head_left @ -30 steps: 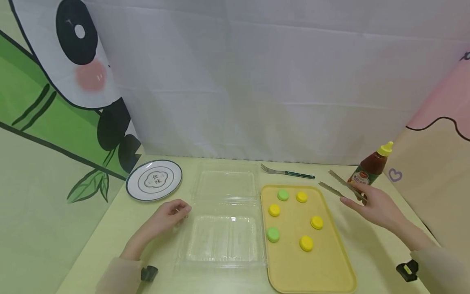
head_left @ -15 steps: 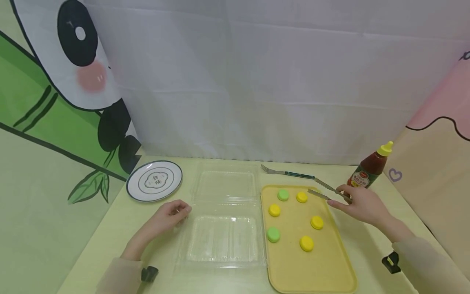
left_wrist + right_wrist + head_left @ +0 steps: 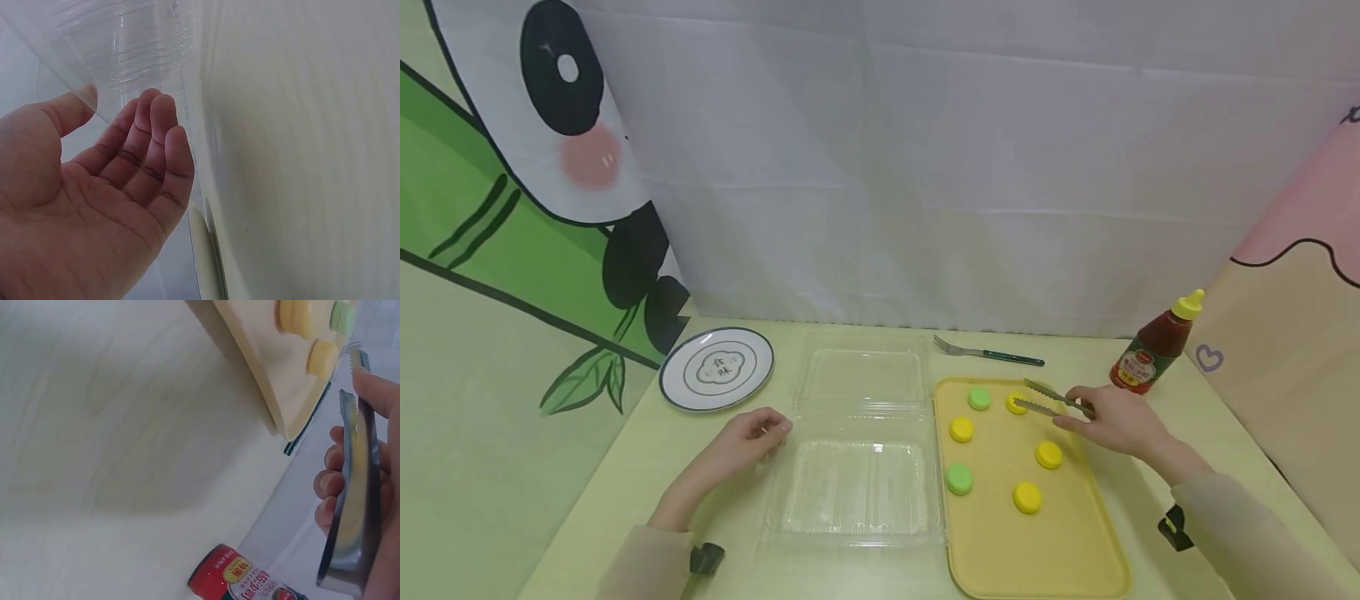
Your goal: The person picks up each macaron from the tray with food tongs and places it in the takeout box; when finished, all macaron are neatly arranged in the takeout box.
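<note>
My right hand (image 3: 1116, 418) holds metal serrated tongs (image 3: 353, 506), which stand spread over the far right of the yellow tray (image 3: 992, 550). Their tips overlap a yellow macaron-like round (image 3: 1016, 403) in the head view, with nothing gripped between them. Several more yellow and green rounds lie spread on the tray, among them a green round (image 3: 958, 479) near its left edge. My left hand (image 3: 748, 443) is at the left edge of the opened clear plastic container (image 3: 853, 487). Its fingers are loosely bent, with the container's edge passing between thumb and fingers in the left wrist view.
A ketchup-like sauce bottle (image 3: 1157, 348) with a yellow cap stands at the back right. Behind the tray lies a fork (image 3: 992, 354) with a dark green handle. A white plate (image 3: 715, 396) sits at the back left. A fabric wall (image 3: 895, 208) closes off the table's rear.
My right hand has carried the tongs leftward, from beside the sauce bottle to over the tray's far right round. The left hand and the rounds have stayed put.
</note>
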The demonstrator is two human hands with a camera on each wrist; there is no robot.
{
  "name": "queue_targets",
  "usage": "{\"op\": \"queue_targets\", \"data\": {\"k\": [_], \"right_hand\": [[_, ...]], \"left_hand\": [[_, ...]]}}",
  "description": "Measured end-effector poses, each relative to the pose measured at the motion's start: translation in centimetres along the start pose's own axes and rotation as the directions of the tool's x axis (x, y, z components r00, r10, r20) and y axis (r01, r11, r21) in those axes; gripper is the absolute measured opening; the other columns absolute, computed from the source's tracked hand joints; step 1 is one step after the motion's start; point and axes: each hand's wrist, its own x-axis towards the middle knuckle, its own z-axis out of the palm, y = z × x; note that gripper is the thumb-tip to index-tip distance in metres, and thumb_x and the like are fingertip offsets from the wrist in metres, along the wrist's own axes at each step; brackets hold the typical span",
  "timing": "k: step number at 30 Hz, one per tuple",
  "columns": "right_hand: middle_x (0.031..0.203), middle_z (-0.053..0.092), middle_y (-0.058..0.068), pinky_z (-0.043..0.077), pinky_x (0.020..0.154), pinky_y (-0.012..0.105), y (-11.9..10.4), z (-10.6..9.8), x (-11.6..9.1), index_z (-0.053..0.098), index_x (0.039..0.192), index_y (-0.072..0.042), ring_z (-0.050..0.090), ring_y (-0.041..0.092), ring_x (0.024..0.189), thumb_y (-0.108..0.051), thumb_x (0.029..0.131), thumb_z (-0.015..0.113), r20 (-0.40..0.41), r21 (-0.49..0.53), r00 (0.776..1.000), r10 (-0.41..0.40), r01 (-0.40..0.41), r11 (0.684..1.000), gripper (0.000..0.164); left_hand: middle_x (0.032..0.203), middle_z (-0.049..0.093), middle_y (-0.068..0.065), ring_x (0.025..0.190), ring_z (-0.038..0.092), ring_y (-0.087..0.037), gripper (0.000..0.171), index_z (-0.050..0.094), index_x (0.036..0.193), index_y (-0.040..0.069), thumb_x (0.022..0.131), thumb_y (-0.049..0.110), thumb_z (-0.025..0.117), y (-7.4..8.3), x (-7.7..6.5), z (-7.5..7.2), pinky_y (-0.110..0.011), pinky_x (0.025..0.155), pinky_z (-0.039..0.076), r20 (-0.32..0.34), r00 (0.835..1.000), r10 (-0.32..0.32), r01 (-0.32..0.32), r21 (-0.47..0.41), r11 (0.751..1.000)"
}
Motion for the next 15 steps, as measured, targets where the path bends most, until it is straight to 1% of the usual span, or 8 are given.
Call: {"op": "queue_targets", "data": {"k": [5,8,15], "right_hand": [[0.063,0.046,-0.007,0.029,0.052,0.029,-0.19,0.77,0.0,0.072,0.109,-0.01,0.04,0.011,0.057,-0.052,0.087,0.072,-0.017,-0.016,1.0,-0.016,0.016,1.0,0.047],[0.063,0.046,-0.008,0.03,0.053,0.029,-0.15,1.03,0.02,0.072,0.108,-0.011,0.04,0.01,0.057,-0.052,0.087,0.072,-0.024,-0.02,0.999,-0.027,0.027,0.999,0.045],[0.064,0.048,-0.009,0.032,0.053,0.029,-0.18,0.97,-0.01,0.072,0.107,-0.01,0.041,0.01,0.058,-0.05,0.087,0.073,-0.025,-0.019,0.999,-0.038,0.038,0.999,0.044]], "left_hand": [[0.086,0.062,-0.013,0.073,0.058,-0.023,0.029,0.062,0.11,-0.007,0.102,0.021,0.059,0.03,-0.01,0.0,-0.03,0.059,0.05,0.002,1.0,0.002,-0.002,0.006,1.0],[0.086,0.062,-0.013,0.073,0.057,-0.023,0.029,0.062,0.11,-0.007,0.102,0.021,0.059,-0.01,0.01,0.0,-0.03,0.059,0.05,0.0,1.0,0.004,-0.004,0.011,1.0],[0.086,0.062,-0.013,0.073,0.058,-0.022,0.029,0.062,0.11,-0.006,0.102,0.022,0.059,-0.13,0.08,0.02,-0.03,0.059,0.051,0.003,1.0,-0.002,0.002,0.007,1.0]]}}
